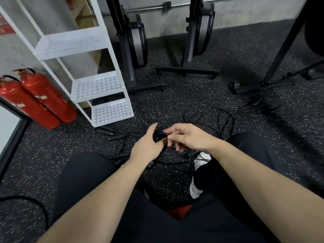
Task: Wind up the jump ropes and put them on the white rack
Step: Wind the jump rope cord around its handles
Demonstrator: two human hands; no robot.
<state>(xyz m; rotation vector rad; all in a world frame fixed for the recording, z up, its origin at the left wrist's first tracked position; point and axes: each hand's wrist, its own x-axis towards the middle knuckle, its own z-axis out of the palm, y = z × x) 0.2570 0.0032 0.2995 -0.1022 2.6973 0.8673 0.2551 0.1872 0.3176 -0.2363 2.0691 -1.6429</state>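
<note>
My left hand [146,146] gripped black jump-rope handles [158,135]; my right hand [188,137] pinched the cord beside them with curled fingers. Loose jump ropes [219,116] lay tangled on the speckled floor [192,92], near the white rack [98,85], with spare handles [112,134] scattered at its foot.

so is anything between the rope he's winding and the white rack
Nothing visible blocks the way. Both hands, left hand and right hand, hold the jump rope just right of the white rack. Between them there is only floor with loose rope handles, lying low.
</note>
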